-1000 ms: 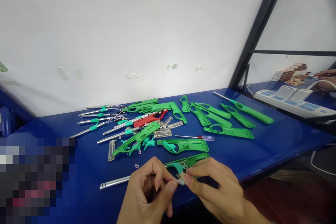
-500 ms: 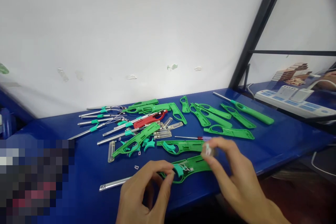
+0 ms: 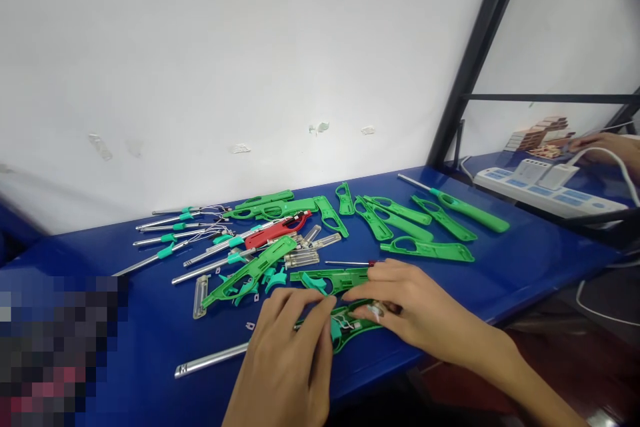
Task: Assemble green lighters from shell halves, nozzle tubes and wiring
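Observation:
A green plastic lighter shell (image 3: 353,332) with a teal trigger lies near the table's front edge, and a metal tube (image 3: 210,359) runs from it to the left. My left hand (image 3: 287,363) bears down on the shell's left end, fingertips together at the trigger. My right hand (image 3: 417,310) lies over the shell's right end. Its thumb and fingers pinch a small clear part (image 3: 375,310) against the shell. Most of the shell's right half is hidden under this hand.
More green shells (image 3: 425,250), a red shell (image 3: 273,230), tubes with teal collars (image 3: 170,238) and clear pieces (image 3: 300,257) lie spread across the blue table (image 3: 525,260). A red-handled screwdriver (image 3: 347,263) lies behind my right hand. A power strip (image 3: 550,190) and another person's hand (image 3: 607,147) are at far right, past a black post (image 3: 470,60).
My right hand lifted a small clear part away to the right, then brought it down onto the shell. My left hand dropped from a pinch to rest on the shell.

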### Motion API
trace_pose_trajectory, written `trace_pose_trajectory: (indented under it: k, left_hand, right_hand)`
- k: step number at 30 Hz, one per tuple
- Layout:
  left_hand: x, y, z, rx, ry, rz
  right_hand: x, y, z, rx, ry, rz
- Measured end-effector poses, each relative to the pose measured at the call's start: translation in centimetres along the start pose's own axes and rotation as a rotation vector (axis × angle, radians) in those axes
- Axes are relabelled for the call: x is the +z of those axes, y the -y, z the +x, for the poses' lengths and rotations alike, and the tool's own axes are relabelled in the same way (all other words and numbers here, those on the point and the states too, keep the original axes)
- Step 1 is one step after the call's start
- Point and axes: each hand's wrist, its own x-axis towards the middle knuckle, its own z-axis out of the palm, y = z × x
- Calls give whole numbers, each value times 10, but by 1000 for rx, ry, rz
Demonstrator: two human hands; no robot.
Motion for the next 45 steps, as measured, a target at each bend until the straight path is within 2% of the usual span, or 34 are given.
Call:
trace_pose_trajectory:
  k: [5,13,18,20,24,27,30,33,37,45]
  left_hand:
    - [5,-4,15,-72,62,-44]
    - [12,-3,10,-84,128,-64]
    - [13,-1,10,-72,68,-83]
    - [14,-2,10,-65,44,-85]
    - [13,-5,9,-52,27,-72]
    - [11,-5,8,-50,14,-69]
    - [10,-5,7,-46,14,-71]
    - [10,-5,7,-17,-30,-68]
    - [11,-6,7,5,-82,-74]
    - [13,-5,9,14,-58,-80]
  right_hand:
    - [5,0,4,-148,-49,-42]
    - [9,3,6,-132,-154,53]
    - [3,8,-6,68,-182,119]
    - [0,9,-11,93,-200,101]
    - [-3,11,-11,81,-149,46]
    - [-3,11,-7,62,-140,84]
    - [-2,5,-7,-4,-169,112]
    - [1,-1,-11,-76,-254,68]
    - [2,-1,-13,-50,-362,138]
    - [-1,6,-10,-44,-322,145]
